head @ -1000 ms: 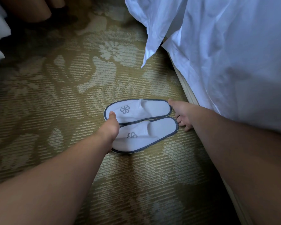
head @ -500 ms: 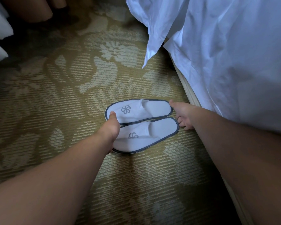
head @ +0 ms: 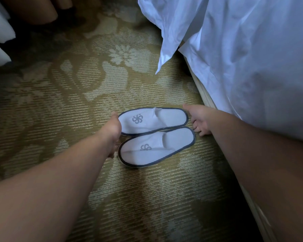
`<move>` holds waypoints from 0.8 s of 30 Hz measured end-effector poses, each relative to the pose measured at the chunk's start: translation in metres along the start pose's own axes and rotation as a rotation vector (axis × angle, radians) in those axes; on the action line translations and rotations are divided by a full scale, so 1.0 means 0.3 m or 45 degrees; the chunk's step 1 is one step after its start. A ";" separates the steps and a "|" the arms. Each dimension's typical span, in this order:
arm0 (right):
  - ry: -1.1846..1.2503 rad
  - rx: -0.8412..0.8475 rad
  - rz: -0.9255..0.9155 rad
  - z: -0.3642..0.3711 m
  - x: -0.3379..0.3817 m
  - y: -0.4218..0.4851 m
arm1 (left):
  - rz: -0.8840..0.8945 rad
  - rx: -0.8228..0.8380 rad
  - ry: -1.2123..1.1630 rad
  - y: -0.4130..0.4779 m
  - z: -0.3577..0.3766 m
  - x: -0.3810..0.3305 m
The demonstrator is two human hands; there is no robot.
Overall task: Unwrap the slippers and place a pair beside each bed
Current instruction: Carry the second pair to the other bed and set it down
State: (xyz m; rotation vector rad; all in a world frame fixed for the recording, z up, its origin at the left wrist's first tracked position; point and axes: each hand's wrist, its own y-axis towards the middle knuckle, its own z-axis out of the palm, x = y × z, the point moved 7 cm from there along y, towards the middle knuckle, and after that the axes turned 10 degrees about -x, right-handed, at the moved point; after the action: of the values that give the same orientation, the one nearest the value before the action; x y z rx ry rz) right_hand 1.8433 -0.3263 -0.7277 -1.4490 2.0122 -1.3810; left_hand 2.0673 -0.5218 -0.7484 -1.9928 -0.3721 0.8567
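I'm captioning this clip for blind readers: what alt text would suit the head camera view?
A pair of white, dark-trimmed slippers, the far slipper and the near slipper, lies side by side on patterned carpet beside a bed draped in white sheets. The left hand is at their toe ends, the right hand at their heels.

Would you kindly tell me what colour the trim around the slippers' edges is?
Dark blue-grey, edging the white slippers, seen in the head view.

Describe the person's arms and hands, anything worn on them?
The left forearm and right forearm are bare, no sleeves in view. The left hand and right hand wear no gloves; no watch, bracelet or ring shows.
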 end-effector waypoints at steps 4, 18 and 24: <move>0.073 0.022 -0.028 -0.006 0.059 0.008 | 0.034 -0.045 -0.100 0.041 -0.040 -0.068; 0.164 -0.008 -0.054 -0.006 0.129 0.079 | 0.212 0.005 -0.108 0.097 0.014 -0.115; 0.154 0.014 -0.055 0.010 0.125 0.089 | 0.224 -0.035 -0.125 0.094 0.026 -0.105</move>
State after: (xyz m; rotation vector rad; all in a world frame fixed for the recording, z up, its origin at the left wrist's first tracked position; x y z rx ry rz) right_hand 1.8138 -0.3590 -0.7409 -1.4446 2.0533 -1.5296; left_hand 2.0374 -0.5499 -0.7613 -2.0355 -0.2675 1.0681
